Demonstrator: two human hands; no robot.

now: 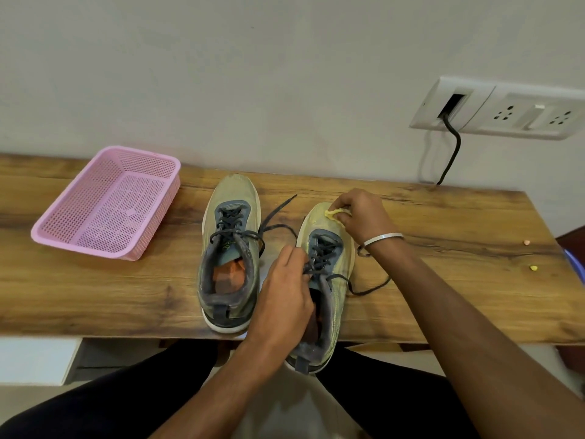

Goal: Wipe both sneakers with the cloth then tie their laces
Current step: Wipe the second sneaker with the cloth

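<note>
Both hands work: right hand (361, 213) pinches cloth (336, 213) on sneaker (329, 248) toe, left hand (285, 289) seemingly grips collar.

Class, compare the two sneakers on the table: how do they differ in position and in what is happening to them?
The left sneaker lies wholly on the table, untouched; the right sneaker overhangs the near edge. The left hand grips the right sneaker's collar, and the right hand presses a yellow cloth on its toe. Both are olive-yellow with dark, untied laces.
</note>
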